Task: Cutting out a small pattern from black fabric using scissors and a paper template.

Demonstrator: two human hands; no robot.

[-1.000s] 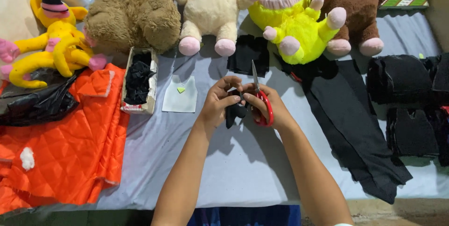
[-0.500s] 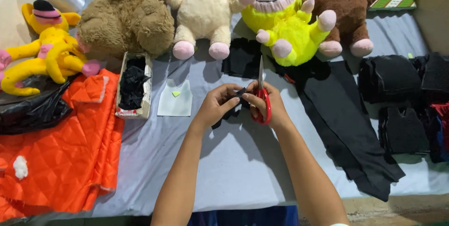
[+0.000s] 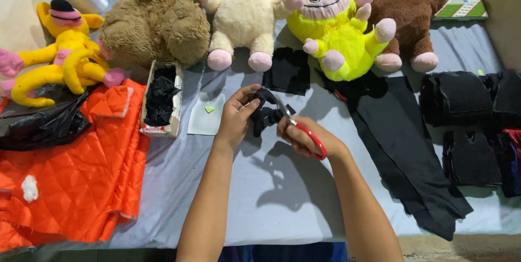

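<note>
My left hand [image 3: 237, 116] pinches a small piece of black fabric [image 3: 265, 115] above the grey-blue sheet. My right hand [image 3: 304, 137] grips red-handled scissors [image 3: 307, 133], whose blades point up-left into the black fabric. Both forearms reach in from the bottom edge. The fabric piece is partly hidden by my fingers.
Several plush toys line the back: yellow ones [image 3: 59, 61], a brown bear [image 3: 154, 20], a cream one [image 3: 244, 15], a bright yellow one [image 3: 336, 31]. A box of black scraps [image 3: 161, 99], a white paper pattern [image 3: 206, 114], orange quilted cloth [image 3: 70, 170] left, black fabric [image 3: 404, 142] and folded stacks [image 3: 467, 126] right.
The scissors have tilted from pointing upward to pointing up-left into the black fabric. My hands have stayed at about the same spot over the sheet.
</note>
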